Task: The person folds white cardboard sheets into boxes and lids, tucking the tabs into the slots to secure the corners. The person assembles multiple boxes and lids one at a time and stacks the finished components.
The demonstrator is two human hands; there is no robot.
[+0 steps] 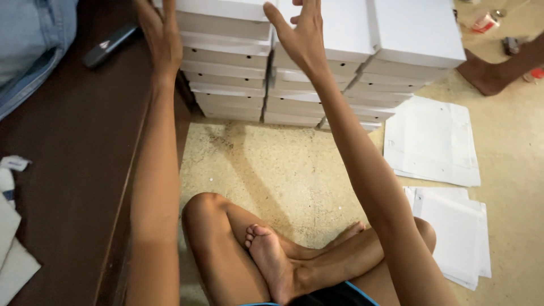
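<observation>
- Reaching forward, I have both arms stretched out to the stacks of white boxes (317, 68) that stand on the floor ahead of my crossed legs (272, 255).
- My left hand (160, 35) is spread flat, fingers up, against the side of the left stack, near its top box (226, 14).
- My right hand (300, 34) is open too, thumb splayed, lying against the front of the middle stack; neither hand pinches anything.
- Between legs and boxes lies bare speckled floor (272, 170).
- A dark wooden bench (73, 170) runs close along my left arm, with a dark flat device (110, 45), denim cloth (28, 45) and white cloth (11, 238) on it.
- Flattened white box sheets (433, 141) lie in piles on the floor to my right, a second pile (453, 232) nearer my knee.
- Another person's bare foot (487, 73) rests beside the right stack.
</observation>
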